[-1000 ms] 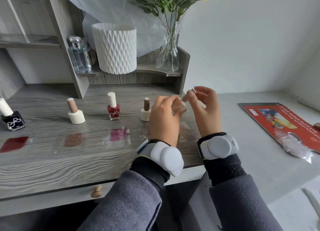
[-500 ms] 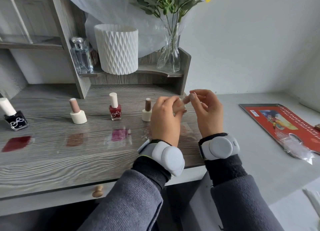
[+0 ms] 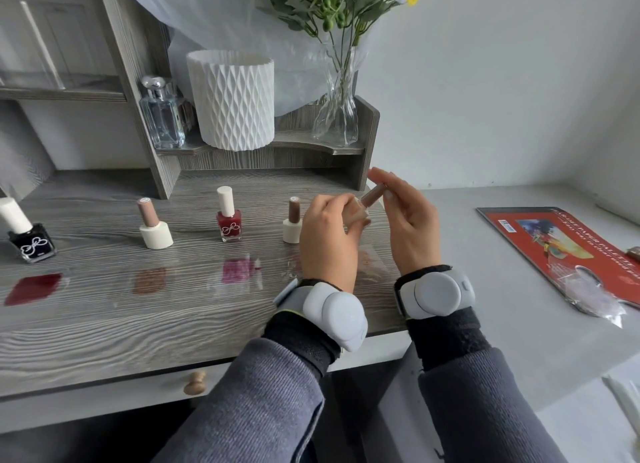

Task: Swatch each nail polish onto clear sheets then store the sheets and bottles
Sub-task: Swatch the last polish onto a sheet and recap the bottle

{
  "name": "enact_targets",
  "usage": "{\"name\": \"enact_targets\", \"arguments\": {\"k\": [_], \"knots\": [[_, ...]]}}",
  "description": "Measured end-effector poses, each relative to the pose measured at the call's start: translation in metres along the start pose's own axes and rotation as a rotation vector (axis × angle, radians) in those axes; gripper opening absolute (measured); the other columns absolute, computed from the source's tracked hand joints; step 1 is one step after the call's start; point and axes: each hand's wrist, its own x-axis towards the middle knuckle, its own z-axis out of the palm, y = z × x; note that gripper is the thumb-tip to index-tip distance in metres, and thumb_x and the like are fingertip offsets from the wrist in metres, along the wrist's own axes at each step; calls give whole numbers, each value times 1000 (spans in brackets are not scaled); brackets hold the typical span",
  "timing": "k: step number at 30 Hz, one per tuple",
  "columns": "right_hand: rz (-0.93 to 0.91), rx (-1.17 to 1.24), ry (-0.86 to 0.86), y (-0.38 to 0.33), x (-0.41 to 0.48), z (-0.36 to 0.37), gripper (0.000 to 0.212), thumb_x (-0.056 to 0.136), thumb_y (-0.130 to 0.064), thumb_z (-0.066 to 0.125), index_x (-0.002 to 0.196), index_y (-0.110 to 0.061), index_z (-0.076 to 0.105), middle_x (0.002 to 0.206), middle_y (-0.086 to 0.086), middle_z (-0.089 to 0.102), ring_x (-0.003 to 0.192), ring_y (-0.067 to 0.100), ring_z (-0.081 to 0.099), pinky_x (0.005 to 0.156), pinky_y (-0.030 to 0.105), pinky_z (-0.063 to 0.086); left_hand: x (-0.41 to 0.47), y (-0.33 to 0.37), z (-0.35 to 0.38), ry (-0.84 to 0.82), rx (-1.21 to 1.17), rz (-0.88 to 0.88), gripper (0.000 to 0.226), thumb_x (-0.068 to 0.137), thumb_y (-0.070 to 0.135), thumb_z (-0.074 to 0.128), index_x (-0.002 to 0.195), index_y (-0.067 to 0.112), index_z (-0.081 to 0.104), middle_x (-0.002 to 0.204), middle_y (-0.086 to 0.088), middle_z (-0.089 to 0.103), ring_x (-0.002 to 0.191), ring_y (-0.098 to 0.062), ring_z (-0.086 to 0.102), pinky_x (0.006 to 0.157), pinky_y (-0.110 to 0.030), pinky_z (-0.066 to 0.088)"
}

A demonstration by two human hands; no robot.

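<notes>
Beige polish bottle gripped in left hand, right hand pinching its brown cap

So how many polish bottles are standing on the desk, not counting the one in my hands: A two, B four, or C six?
B: four stand on the desk, the black bottle, the tan-capped cream bottle, the red bottle and the brown-capped cream bottle; the left hand and right hand hold a fifth bottle.
</notes>
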Motion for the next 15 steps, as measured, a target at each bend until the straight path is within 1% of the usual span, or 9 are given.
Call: {"name": "enact_targets", "arguments": {"k": [2,3,4,8,10,11,12,13,15], "knots": [[-13,-28,12,-2,0,-1,30,97,2,47,111,-15,68,95,-18,72,113,13,62,107,36,43,0,0,0,-3,3,-2,39,81,17,73,118,10,64,111,-4,59,101,-18,57,84,-16,36],[-22,-36,18,-4,0,-1,30,96,1,48,108,-17,68,91,-25,71,109,8,63,106,35,44,0,0,0,-6,6,-3,39,82,17,73,119,10,63,111,-3,59,102,-18,56,83,-16,35],[-25,-40,23,-6,0,0,29,96,1,50,105,-19,69,88,-27,71,106,6,64,105,34,45,0,0,-1,-7,10,-5,39,82,17,72,119,10,63,112,-3,59,102,-17,56,83,-15,34],[7,-29,50,-9,-2,-2,15,95,-6,57,99,-13,70,84,-11,73,96,6,68,92,22,49,0,0,0,-7,20,-3,37,82,16,72,118,11,64,111,-2,58,101,-17,56,82,-14,32],[26,-56,69,-10,-2,-4,6,93,-13,63,92,-13,68,81,-7,72,90,0,66,87,13,45,0,0,0,-9,25,3,36,82,15,72,117,12,64,110,-2,58,101,-17,56,81,-14,33],[42,-75,80,-10,-1,-4,5,91,-18,65,88,-14,66,79,-7,71,85,-4,64,83,8,42,0,0,0,-10,23,7,35,81,14,72,116,13,65,110,-2,58,101,-18,56,82,-15,34],[65,-87,93,-10,-1,-4,11,90,-22,67,84,-15,62,77,-8,71,81,-5,62,81,7,40,0,1,0,-10,19,14,34,81,14,73,115,13,65,109,-2,59,101,-18,56,81,-17,35],[86,-90,103,-10,-1,-3,16,89,-27,69,82,-17,58,75,-11,70,79,-3,61,83,11,41,0,1,0,-11,15,22,33,81,13,73,114,13,66,109,-2,59,101,-19,56,81,-18,36],[116,-81,122,-9,-1,-2,21,87,-30,70,85,-19,52,75,-17,67,79,0,61,89,30,46,0,2,1,-12,14,33,33,81,14,73,114,14,66,108,-1,59,100,-19,56,80,-20,37]]}}
